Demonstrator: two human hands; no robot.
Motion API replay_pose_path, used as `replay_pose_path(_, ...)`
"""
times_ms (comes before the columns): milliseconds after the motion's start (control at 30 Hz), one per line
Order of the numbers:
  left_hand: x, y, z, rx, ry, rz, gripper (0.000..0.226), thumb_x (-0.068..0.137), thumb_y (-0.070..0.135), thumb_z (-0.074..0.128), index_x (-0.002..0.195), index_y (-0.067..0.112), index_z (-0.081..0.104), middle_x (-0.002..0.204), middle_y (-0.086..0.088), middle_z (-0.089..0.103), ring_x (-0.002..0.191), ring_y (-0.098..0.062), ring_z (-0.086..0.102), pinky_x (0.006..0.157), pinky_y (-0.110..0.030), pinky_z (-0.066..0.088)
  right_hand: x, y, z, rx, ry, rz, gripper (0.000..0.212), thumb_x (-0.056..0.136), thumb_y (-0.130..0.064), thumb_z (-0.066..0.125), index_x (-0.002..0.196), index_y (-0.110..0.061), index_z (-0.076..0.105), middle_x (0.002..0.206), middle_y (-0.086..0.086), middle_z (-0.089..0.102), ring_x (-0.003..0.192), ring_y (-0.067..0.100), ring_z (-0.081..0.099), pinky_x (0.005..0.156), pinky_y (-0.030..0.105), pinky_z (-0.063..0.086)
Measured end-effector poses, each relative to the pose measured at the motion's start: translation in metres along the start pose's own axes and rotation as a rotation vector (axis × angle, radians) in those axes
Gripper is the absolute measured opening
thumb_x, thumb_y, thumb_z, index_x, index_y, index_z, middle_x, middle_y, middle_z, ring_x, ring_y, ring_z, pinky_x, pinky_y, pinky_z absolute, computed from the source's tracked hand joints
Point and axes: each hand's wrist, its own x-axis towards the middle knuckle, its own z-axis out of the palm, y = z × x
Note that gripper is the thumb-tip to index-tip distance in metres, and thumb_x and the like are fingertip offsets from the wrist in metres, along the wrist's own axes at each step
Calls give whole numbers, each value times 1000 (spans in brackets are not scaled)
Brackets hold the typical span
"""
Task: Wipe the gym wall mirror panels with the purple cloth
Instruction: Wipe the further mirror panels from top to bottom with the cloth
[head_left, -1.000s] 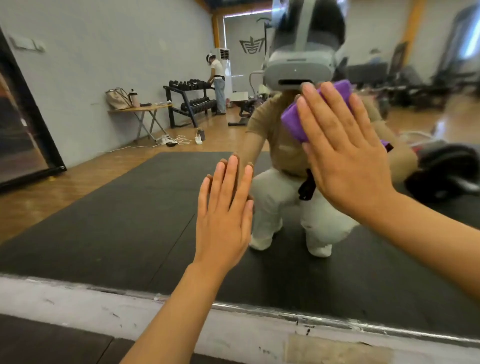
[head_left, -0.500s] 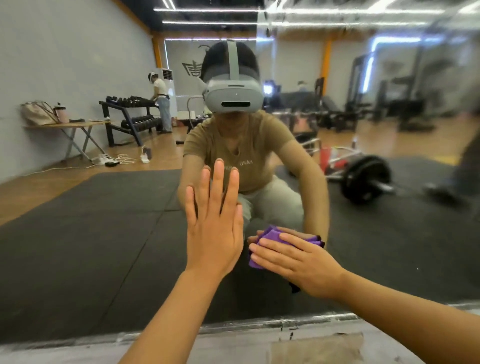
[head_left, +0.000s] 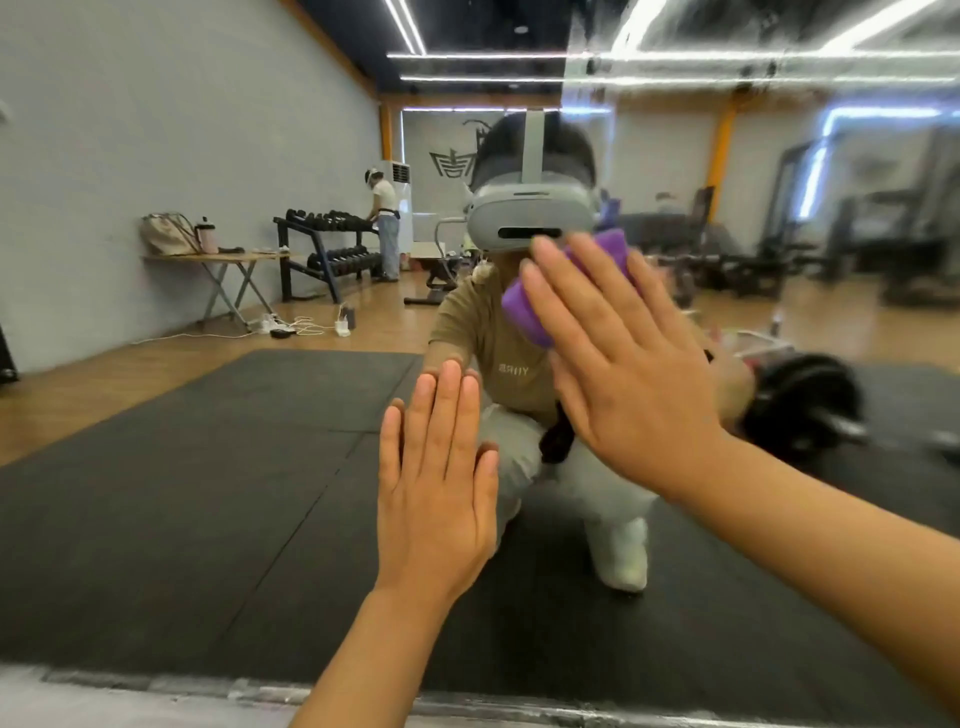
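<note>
Changed since half a second ago: purple cloth (head_left: 605, 270) and right hand (head_left: 618, 358) raised from low on the glass, beside the left hand, to the upper centre of the mirror panel (head_left: 182, 467) — now over the reflected headset's lower edge. Left hand (head_left: 436, 478) unmoved, flat at centre.

Hand pose:
- Right hand: fingers straight and spread, palm pressing the cloth flat to the glass, forearm entering from the lower right. No curl round the cloth — pressing, not gripping.
- Left hand: fingers straight and together, pointing up, palm flat on the mirror, holding nothing; fingertips met by their own reflection.

Cloth folded, showing purple above and left of the right fingers, otherwise covered by the hand.

Surroundings, all seen as reflections, largest first:
- Black floor mat (head_left: 156, 519) over wooden flooring.
- Grey wall at left.
- Crouching reflection of the person, tan shirt and light trousers, partly blocked by both hands.
- Smeared, hazy area (head_left: 753, 78) across the upper right of the glass.
- Barbell with black plates (head_left: 800, 405) at right, blurred.
- Dumbbell rack (head_left: 324, 249), a second person standing at it.
- Folding table (head_left: 228, 275) carrying a bag and a bottle.
- Cables on the floor near the table.

Metal bottom frame (head_left: 156, 686) of the mirror along the lower edge.
</note>
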Motion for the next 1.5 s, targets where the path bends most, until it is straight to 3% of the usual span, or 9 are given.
replay_pose_path(233, -3, -3, -2, -21, -26, 13, 55, 109, 31, 16, 161, 13, 5, 170, 1, -5, 156, -20, 1, 126, -39, -3, -164, -40, 26, -121, -329, -557, 65, 101, -15, 26, 161, -5, 3, 169, 11, -7, 156, 25, -3, 127, 40, -3)
replay_pose_path(367, -1, -4, -7, -1, -56, 7, 56, 109, 32, 16, 161, 13, 6, 170, 1, -4, 156, -20, 2, 126, -38, -3, -152, -31, 15, -94, -387, -587, 68, 93, -18, 31, 160, -10, 24, 169, 1, 5, 156, 22, -8, 127, 38, -6)
replay_pose_path(500, -4, 0, -4, 31, -59, -19, 56, 109, 33, 15, 161, 11, 9, 170, -3, 0, 156, -21, 4, 126, -39, -2, -99, -6, -8, -60, -280, -429, 79, 92, -18, 42, 161, -7, 7, 168, 8, 8, 156, 25, 4, 127, 42, 0)
replay_pose_path(667, -4, 7, -1, 30, -32, -64, 57, 109, 33, 13, 162, 16, 2, 170, 0, -1, 156, -20, 4, 126, -40, -2, 25, 52, -19, -72, -48, -116, 54, 105, -17, 46, 155, -3, 33, 161, 17, 34, 150, 31, 29, 122, 48, 23)
replay_pose_path(867, -4, 18, -2, -16, -12, -113, 58, 109, 36, 17, 162, 16, 3, 170, -2, 1, 156, -22, 6, 126, -43, 1, 55, 47, -13, -23, 61, 62, 52, 105, -19, 41, 154, -1, 35, 160, 19, 34, 149, 35, 30, 122, 53, 23)
replay_pose_path(1067, -5, 17, -3, 11, -12, -116, 60, 106, 33, 26, 160, 11, 10, 169, -7, 7, 156, -23, 7, 127, -42, 1, -90, 0, -4, -73, -223, -351, 70, 95, -24, 44, 160, -11, 21, 167, 9, 14, 156, 27, 11, 127, 47, 4)
replay_pose_path(1267, -6, 35, 0, 16, -1, -199, 69, 104, 39, 33, 161, 10, 6, 169, -10, 5, 156, -26, 3, 126, -46, 0, -174, -12, -7, -160, -433, -731, 104, 81, -31, 56, 159, -4, -8, 167, 12, -15, 155, 28, -14, 125, 45, -11)
replay_pose_path(1367, -11, 39, 3, 20, -11, -205, 73, 104, 42, 34, 161, 12, 0, 169, -10, 0, 156, -27, 1, 126, -48, 0, -149, 2, -9, -119, -338, -633, 91, 85, -23, 48, 161, -7, -1, 170, 7, 2, 156, 24, -8, 126, 44, -8)
replay_pose_path(1500, -11, 48, 8, 34, 0, -251, 75, 104, 44, 33, 161, 7, 3, 169, -15, 0, 156, -31, -1, 125, -50, -1, -75, 56, -24, -7, -55, -106, 68, 101, -15, 44, 161, -7, 13, 164, 10, 21, 156, 27, 11, 127, 44, 10)
